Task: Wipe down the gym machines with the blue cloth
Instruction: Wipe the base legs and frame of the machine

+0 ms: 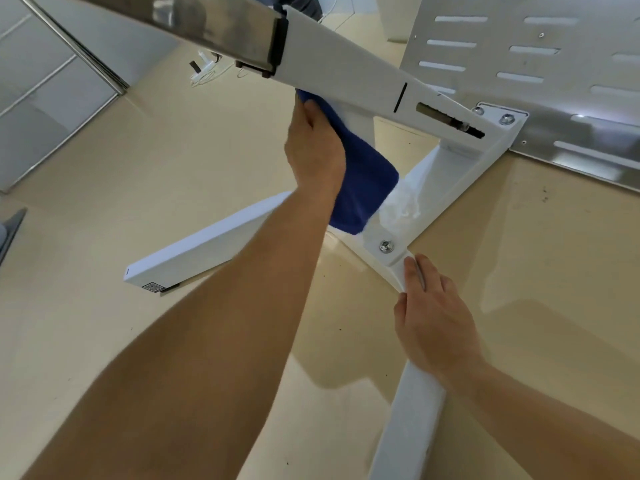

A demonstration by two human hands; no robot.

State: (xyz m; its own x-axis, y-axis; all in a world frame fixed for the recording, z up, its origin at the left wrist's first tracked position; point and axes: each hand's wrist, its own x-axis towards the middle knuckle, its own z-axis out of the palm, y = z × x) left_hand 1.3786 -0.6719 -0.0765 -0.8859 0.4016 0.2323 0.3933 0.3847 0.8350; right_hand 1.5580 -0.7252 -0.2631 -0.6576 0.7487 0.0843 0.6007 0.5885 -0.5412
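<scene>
A white gym machine frame (349, 74) slants across the upper view, with a steel section at its upper left. My left hand (313, 147) is shut on the blue cloth (363, 174) and presses it against the underside of that slanted white beam. The cloth hangs down toward the bolted joint (385, 245) of the white floor frame. My right hand (433, 317) rests on the lower white floor bar (412, 420), fingers wrapped over its edge just below the joint.
A perforated steel plate (540, 64) stands at the upper right. A flat white base leg (201, 251) runs left along the beige floor (138, 188). Cables and a white plug (204, 69) lie on the floor at the back. Glass panels line the left.
</scene>
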